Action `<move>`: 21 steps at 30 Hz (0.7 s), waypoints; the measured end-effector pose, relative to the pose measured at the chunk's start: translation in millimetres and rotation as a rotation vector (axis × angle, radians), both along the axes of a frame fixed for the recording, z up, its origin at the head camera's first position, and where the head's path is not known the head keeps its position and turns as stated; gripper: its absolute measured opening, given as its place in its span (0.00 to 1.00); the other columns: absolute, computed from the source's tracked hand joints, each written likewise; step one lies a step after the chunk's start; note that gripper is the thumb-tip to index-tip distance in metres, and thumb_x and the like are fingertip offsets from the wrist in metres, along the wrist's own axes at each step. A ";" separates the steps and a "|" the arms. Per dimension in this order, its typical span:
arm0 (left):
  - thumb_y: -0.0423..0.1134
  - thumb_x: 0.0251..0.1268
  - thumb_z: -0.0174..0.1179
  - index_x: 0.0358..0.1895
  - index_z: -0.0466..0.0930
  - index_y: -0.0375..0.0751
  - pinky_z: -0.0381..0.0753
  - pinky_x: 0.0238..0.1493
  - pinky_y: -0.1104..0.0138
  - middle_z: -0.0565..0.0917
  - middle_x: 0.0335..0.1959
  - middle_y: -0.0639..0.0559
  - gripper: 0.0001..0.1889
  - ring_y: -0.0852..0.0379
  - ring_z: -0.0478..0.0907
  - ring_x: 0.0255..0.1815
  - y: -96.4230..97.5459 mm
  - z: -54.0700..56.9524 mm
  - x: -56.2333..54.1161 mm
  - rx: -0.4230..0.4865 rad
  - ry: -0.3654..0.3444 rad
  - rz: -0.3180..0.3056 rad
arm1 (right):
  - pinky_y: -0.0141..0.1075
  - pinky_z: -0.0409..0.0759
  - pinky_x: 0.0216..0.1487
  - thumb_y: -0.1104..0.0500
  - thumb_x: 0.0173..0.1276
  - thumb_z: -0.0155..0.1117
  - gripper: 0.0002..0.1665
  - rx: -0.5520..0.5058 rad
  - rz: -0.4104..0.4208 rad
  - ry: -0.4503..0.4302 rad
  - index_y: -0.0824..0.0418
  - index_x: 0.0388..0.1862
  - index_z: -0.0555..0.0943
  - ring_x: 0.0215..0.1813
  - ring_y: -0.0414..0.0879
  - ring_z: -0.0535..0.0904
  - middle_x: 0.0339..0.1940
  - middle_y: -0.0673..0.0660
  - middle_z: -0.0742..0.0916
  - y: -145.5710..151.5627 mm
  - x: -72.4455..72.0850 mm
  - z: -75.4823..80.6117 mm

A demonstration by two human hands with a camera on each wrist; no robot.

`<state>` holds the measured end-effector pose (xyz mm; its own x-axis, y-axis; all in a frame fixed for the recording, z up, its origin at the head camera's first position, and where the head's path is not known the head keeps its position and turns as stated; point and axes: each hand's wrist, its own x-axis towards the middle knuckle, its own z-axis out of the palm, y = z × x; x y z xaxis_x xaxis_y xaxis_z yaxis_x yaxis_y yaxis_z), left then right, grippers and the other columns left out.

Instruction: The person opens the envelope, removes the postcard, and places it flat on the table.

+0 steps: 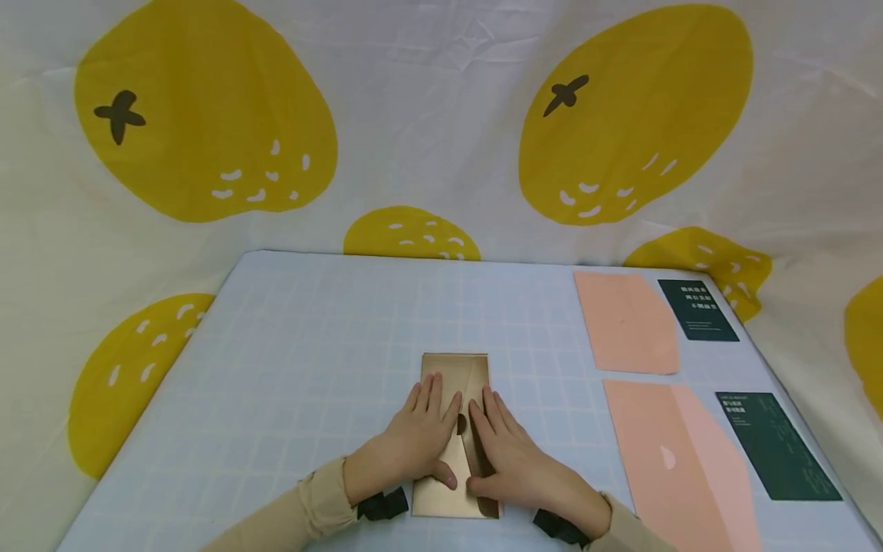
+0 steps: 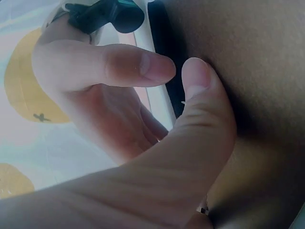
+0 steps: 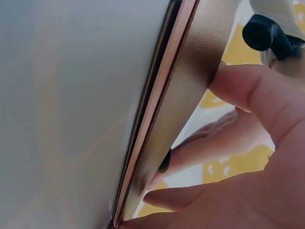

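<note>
A long gold paper envelope (image 1: 453,371) lies upright before me on the table, its side flaps folded in toward the middle, with a dark half-round spot (image 1: 461,424) near the seam. My left hand (image 1: 414,437) rests on its left side, fingers extended toward the far end and thumb out to the right. From the other side my right hand (image 1: 516,460) presses the right flap, fingers straight along it. In the right wrist view, a pink layer (image 3: 159,90) shows between the envelope's gold sheets at the edge. The two thumbs nearly meet in the left wrist view.
Two pink paper pieces (image 1: 631,322) with a rounded side lie on the right of the table (image 1: 331,345). Beside them are two dark green printed cards, a far one (image 1: 698,310) and a near one (image 1: 778,446). A fruit-patterned cloth (image 1: 428,115) hangs behind the table.
</note>
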<state>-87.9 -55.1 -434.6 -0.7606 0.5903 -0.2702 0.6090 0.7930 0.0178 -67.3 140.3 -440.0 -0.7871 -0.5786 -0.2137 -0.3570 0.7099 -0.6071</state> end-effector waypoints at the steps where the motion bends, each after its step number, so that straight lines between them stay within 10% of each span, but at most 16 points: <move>1: 0.75 0.42 0.62 0.77 0.56 0.36 0.55 0.73 0.47 0.49 0.75 0.23 0.62 0.30 0.46 0.77 0.3 0.2 -0.1 -0.002 0.003 -0.001 | 0.68 0.52 0.68 0.48 0.61 0.70 0.60 -0.004 -0.003 -0.004 0.71 0.79 0.47 0.79 0.68 0.34 0.79 0.72 0.39 0.1 0.0 1.2; 11: 0.76 0.40 0.61 0.77 0.57 0.38 0.56 0.73 0.48 0.50 0.76 0.25 0.62 0.32 0.46 0.77 3.1 1.7 1.0 -0.034 0.000 0.012 | 0.69 0.57 0.65 0.54 0.58 0.72 0.64 -0.066 -0.001 -0.043 0.63 0.82 0.40 0.79 0.67 0.39 0.80 0.67 0.38 8.6 -2.6 12.4; 21: 0.76 0.40 0.61 0.76 0.58 0.37 0.57 0.72 0.47 0.52 0.75 0.24 0.62 0.31 0.48 0.77 2.2 4.5 1.1 -0.033 0.018 0.005 | 0.65 0.49 0.71 0.56 0.53 0.77 0.56 0.015 0.091 0.156 0.74 0.75 0.58 0.80 0.64 0.37 0.82 0.61 0.43 22.5 -8.3 30.7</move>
<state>-86.8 -52.8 -430.1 -0.7685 0.5774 -0.2756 0.6051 0.7959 -0.0199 -75.6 162.8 -409.3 -0.7562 -0.6463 -0.1023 -0.5089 0.6791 -0.5290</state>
